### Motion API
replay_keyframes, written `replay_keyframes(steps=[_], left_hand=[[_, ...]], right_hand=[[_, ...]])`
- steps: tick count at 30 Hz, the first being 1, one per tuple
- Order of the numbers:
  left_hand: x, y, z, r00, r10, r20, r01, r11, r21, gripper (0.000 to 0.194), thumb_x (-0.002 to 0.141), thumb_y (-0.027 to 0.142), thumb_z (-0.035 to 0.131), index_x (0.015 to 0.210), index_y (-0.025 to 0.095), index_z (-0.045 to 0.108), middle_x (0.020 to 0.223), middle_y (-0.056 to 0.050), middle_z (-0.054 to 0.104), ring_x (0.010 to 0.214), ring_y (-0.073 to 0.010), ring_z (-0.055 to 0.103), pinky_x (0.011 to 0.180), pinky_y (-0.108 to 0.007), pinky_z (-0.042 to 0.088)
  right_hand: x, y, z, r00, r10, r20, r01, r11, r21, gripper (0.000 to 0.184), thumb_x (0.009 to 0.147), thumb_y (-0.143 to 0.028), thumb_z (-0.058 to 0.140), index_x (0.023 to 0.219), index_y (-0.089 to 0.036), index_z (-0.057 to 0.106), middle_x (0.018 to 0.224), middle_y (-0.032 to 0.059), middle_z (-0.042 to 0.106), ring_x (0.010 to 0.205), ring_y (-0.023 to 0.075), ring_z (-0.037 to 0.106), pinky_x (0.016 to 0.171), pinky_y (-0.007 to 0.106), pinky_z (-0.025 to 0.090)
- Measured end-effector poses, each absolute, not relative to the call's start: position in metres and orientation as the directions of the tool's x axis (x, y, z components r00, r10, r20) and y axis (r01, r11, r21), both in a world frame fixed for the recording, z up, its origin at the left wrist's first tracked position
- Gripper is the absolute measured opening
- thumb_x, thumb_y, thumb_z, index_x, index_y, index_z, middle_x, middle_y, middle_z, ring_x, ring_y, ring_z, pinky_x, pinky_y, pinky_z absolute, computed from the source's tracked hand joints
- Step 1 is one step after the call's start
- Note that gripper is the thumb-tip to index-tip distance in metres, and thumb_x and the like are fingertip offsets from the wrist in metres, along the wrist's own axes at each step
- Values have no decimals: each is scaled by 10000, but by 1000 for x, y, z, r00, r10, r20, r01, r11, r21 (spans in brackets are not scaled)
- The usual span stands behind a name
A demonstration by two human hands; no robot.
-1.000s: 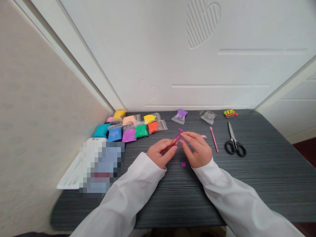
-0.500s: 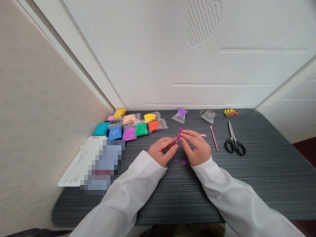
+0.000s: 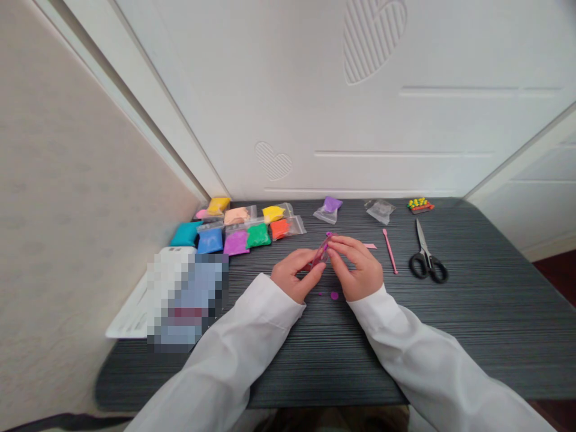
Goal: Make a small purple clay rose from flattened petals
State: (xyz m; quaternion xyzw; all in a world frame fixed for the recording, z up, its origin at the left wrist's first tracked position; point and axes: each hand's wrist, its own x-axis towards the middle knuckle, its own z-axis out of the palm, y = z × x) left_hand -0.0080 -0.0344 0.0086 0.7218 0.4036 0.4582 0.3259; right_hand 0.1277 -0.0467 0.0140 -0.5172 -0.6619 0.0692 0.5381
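Observation:
My left hand (image 3: 294, 276) is closed around the lower left side of a small see-through, reddish plastic piece (image 3: 318, 257), held tilted above the table. Purple clay shows along this piece. The bent fingers of my right hand (image 3: 357, 269) pinch at its upper right edge, where the purple clay is; their tips partly hide it. Just beyond the fingertips is a small purple clay bit (image 3: 328, 234). A flattened purple clay dot (image 3: 334, 296) and a tinier purple crumb (image 3: 320, 294) lie on the table below my hands.
Bags of coloured clay (image 3: 236, 242) crowd the back left, beside a white sheet (image 3: 130, 312) and a blurred-out item (image 3: 193, 300). A purple clay bag (image 3: 332, 205) and clear bag (image 3: 380, 210) lie behind. Rightward are a pink tool (image 3: 390, 252), black-handled scissors (image 3: 423, 258) and a yellow-green-red clay piece (image 3: 420, 206).
Both hands stay on the plastic piece, with only slight finger movement. My right hand has shifted a little to the left. The whole view has moved slightly.

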Motion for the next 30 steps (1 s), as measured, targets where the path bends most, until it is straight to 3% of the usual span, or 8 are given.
replay_keyframes(steps=[9, 21, 30], left_hand=[[-9, -34, 9, 300, 836, 459, 304, -540, 785, 244, 717, 182, 533, 949, 159, 606, 860, -41, 620, 761, -104, 562, 637, -196, 481], [-13, -33, 11, 409, 797, 445, 381, -592, 710, 256, 750, 209, 497, 986, 152, 579, 902, -49, 610, 722, -99, 557, 678, -230, 464], [-10, -34, 3, 371, 788, 491, 347, -608, 714, 254, 742, 210, 507, 980, 165, 583, 871, -38, 608, 683, -90, 552, 634, -222, 461]], right_hand=[[130, -44, 15, 149, 781, 606, 580, 428, -693, 124, 743, -208, 502, 784, -211, 619, 858, 42, 624, 860, 151, 569, 804, 317, 459], [131, -43, 16, 141, 764, 630, 632, 420, -651, 76, 715, -180, 512, 720, -196, 587, 792, 41, 613, 816, 153, 557, 791, 325, 431], [130, -43, 16, 139, 757, 638, 631, 429, -646, 54, 685, -143, 525, 687, -184, 559, 768, 39, 582, 793, 145, 535, 763, 308, 432]])
